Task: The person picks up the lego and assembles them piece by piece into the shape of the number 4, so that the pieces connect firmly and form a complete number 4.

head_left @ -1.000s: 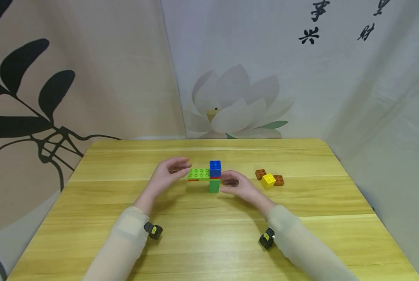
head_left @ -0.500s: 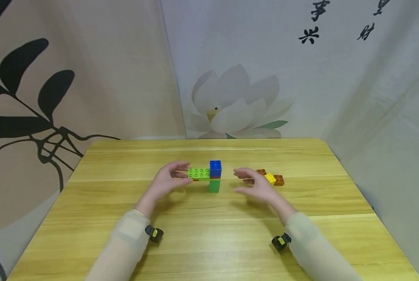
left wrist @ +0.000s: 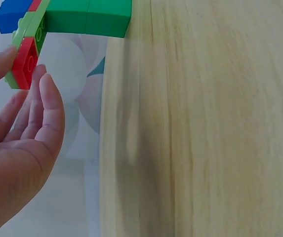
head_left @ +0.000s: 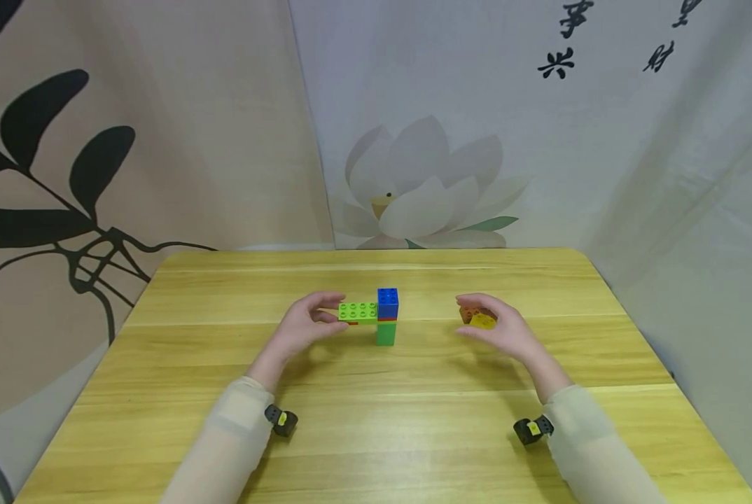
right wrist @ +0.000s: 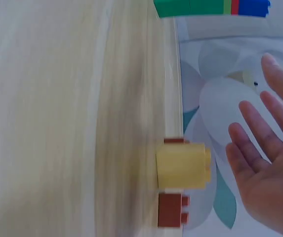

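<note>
A built brick structure stands mid-table: a green column (head_left: 386,334), a blue brick (head_left: 388,305) on top, and a light green brick (head_left: 357,312) jutting left like an arm. Beneath that arm's outer end is a red brick (left wrist: 25,62). My left hand (head_left: 302,325) holds this end, thumb on the near side, fingers behind. To the right, my right hand (head_left: 507,332) hovers with thumb and fingers spread around a yellow brick (head_left: 482,321), holding nothing. Brown bricks (right wrist: 170,210) lie beside the yellow one; the hand partly hides them in the head view.
The wooden table (head_left: 376,420) reaches back to a curtain (head_left: 225,140) printed with leaves and a lotus. Small black cameras (head_left: 281,421) sit at both wrists, below the sleeves' cuffs.
My right hand has left the column's side and moved right, over the yellow and brown bricks. The left hand's thumb and fingers have come round the light green brick's end.
</note>
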`<state>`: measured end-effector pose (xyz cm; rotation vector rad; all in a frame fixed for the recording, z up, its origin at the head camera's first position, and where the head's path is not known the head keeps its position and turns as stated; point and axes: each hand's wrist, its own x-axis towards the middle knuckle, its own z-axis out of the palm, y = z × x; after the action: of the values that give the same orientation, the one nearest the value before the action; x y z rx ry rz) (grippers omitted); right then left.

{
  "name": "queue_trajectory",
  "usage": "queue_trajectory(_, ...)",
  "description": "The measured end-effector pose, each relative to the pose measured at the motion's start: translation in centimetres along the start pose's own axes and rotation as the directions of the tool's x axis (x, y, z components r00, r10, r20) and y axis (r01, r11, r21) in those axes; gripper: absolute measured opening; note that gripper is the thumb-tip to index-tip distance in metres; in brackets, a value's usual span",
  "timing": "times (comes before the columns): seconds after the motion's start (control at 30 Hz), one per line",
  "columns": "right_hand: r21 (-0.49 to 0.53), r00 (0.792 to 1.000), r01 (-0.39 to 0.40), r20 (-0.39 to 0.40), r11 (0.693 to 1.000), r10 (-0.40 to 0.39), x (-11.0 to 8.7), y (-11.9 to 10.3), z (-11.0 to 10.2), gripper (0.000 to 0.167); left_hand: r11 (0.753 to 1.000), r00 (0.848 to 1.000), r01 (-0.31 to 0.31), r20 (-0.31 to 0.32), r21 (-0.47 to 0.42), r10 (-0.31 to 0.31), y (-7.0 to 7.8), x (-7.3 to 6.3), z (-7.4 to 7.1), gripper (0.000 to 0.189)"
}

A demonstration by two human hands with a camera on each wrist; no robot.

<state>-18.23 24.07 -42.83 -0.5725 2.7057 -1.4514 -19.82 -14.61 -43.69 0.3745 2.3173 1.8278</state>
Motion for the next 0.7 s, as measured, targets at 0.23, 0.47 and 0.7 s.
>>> queue_trajectory(0.23,-0.1,1.0,-0.009,-0.013,0.995,0.007,-0.4,1.3,-1.2,0.057,1.0,1.0,-0.012,0.006,0.0,0.012,-0.2,0.1,0.1,0.053)
queue_trajectory(0.47,-0.177,0.999,0.052,0.004,0.983,-0.052,-0.7,2.4,-1.9,0.053,1.0,1.0,-0.006,-0.024,-0.002,0.005,-0.3,0.3,0.5,0.048)
queue_trajectory(0.7,-0.238,0.999,0.009,0.035,0.971,-0.001,-0.7,3.6,-2.3,0.055,1.0,0.999,0.012,-0.032,-0.018,-0.012,-0.1,0.2,0.6,0.046)
